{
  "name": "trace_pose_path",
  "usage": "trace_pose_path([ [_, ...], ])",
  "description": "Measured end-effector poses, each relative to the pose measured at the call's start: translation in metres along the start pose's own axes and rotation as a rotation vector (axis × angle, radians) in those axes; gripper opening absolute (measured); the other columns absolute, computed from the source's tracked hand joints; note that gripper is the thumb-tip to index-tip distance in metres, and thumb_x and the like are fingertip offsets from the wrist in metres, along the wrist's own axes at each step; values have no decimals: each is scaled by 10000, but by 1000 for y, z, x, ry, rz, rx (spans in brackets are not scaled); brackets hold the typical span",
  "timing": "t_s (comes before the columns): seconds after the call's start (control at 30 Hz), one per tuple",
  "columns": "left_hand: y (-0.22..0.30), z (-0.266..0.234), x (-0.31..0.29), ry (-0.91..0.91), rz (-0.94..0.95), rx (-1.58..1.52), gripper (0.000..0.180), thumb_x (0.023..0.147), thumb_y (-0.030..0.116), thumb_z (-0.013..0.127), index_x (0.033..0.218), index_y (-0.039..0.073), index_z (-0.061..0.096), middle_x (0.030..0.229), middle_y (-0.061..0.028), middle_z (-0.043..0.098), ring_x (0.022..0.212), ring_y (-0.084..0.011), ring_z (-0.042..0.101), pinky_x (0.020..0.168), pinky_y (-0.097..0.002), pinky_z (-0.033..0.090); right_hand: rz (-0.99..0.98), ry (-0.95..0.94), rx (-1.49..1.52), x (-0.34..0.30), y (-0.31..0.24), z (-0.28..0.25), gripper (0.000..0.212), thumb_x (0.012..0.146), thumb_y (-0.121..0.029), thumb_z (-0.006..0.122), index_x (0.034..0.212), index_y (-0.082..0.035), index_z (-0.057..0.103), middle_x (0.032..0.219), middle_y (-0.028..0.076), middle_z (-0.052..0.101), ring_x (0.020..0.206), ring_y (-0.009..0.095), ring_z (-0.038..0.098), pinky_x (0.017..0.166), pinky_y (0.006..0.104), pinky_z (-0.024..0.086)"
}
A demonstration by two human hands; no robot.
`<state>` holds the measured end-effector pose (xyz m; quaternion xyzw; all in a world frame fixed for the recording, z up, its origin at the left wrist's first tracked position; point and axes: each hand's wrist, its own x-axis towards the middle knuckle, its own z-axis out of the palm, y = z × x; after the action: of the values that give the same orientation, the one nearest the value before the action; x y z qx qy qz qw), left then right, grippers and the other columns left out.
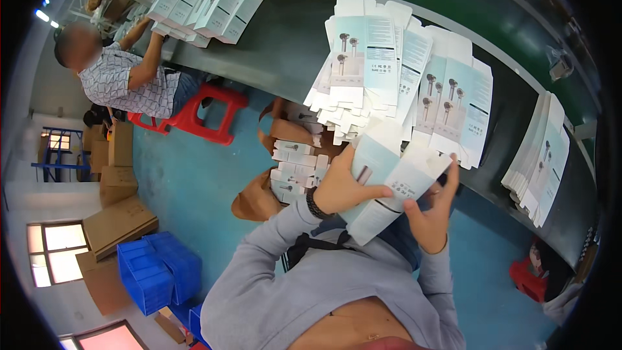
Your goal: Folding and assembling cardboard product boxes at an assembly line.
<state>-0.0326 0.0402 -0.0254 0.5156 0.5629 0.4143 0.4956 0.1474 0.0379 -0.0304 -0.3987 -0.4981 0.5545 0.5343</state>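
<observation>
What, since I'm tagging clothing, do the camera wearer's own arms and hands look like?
Both arms wear plain, long grey sleeves. The left hand is ungloved, with a dark, beaded or braided bracelet at its wrist. The right hand is also ungloved; I can't tell whether its wrist wears anything.

On the table [285, 39] are three piles of flat boxes [379, 55] and one group of folded boxes [217, 13]; near it, one seated co-worker [123, 78], two red stools [223, 107] and the wearer's two hands [343, 185]; well apart, at least two blue crates [146, 275].
</observation>
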Motion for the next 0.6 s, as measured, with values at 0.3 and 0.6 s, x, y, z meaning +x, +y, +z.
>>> trace_pose_path([
  [0.3, 38, -101, 50, 361, 659, 771, 582, 637, 252, 772, 1121, 32, 536, 980, -100, 589, 844, -252, 567, 739, -338, 450, -81, 346, -113, 8, 27, 6, 541, 821, -76, 599, 1262, 35, 307, 1182, 116, 444, 1067, 186, 453, 923, 298, 345],
  [0.6, -19, -394, 213, 989, 285, 1400, 768, 669, 479, 689, 1198, -23, 449, 1143, -245, 482, 1077, -382, 460, 898, -429, 374, -30, 231, -214, 19, 34, -38, 531, 831, -95, 599, 1263, 25, 314, 1172, 111, 469, 1039, 162, 473, 911, 280, 352],
])
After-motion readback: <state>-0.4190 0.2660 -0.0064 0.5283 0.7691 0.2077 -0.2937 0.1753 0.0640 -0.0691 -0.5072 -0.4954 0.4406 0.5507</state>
